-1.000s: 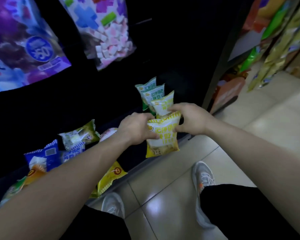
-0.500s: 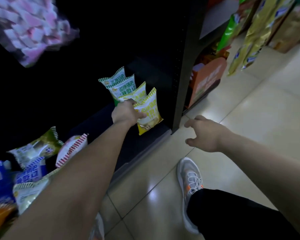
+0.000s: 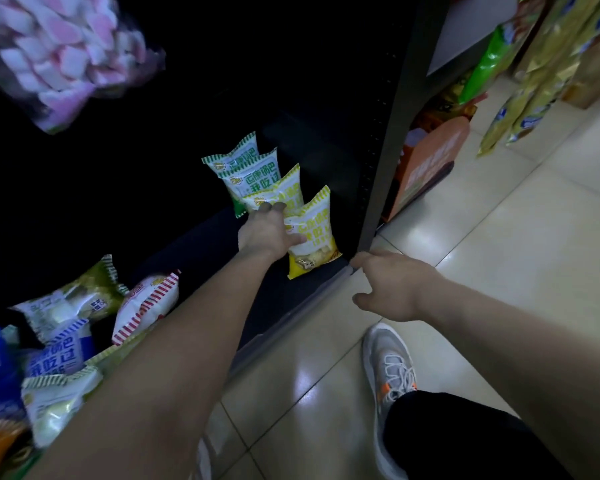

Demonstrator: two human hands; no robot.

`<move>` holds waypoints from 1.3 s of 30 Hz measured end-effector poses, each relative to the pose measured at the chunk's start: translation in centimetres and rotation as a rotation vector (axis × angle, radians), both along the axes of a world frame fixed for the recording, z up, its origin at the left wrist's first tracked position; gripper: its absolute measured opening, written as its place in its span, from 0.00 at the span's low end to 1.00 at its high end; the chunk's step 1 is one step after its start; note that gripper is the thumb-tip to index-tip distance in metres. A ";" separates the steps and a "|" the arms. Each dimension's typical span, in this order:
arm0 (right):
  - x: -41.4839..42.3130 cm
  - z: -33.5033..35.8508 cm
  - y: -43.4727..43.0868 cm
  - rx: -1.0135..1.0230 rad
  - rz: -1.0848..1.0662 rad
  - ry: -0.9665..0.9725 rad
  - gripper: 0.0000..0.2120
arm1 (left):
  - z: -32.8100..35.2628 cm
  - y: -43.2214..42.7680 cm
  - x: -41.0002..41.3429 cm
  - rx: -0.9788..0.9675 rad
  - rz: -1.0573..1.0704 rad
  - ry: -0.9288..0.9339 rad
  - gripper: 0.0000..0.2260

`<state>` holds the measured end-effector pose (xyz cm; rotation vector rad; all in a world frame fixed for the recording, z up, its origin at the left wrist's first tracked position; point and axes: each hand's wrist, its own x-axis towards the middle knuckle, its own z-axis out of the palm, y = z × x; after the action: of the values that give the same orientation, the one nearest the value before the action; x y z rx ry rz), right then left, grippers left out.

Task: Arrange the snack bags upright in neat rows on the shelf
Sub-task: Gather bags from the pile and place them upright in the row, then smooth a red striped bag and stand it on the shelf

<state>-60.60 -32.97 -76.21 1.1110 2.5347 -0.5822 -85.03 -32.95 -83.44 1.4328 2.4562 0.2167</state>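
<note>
Several snack bags stand upright in a row at the right end of the dark bottom shelf (image 3: 291, 292): two green-and-white ones (image 3: 246, 168) at the back, then a yellow one (image 3: 284, 192), then the front yellow bag (image 3: 314, 237). My left hand (image 3: 265, 230) grips the left side of the front yellow bag, thumb on its face. My right hand (image 3: 388, 285) hangs over the shelf's front corner with fingers loosely curled, holding nothing. A heap of loose bags lies at the shelf's left end, among them a red-striped bag (image 3: 146, 303) and a blue bag (image 3: 63, 355).
A black upright post (image 3: 378, 188) bounds the shelf on the right. Beyond it stand an orange display (image 3: 426, 161) and hanging green and gold bags (image 3: 541, 64). A marshmallow bag (image 3: 59, 60) hangs at the upper left. My grey shoe (image 3: 392, 379) is on the tiled floor.
My right hand let go of the yellow bag and drew back to the shelf's front corner. My left hand set that bag upright at the front of the row and still holds it.
</note>
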 end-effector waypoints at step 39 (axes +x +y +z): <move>-30.5 -5.0 -13.8 0.207 0.416 -0.068 0.43 | 7.8 -35.9 -20.2 -0.106 0.175 0.074 0.32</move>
<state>-91.14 -46.81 -81.18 0.6138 2.6981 -0.1736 -105.24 -68.81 -75.61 1.2042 2.6122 0.0697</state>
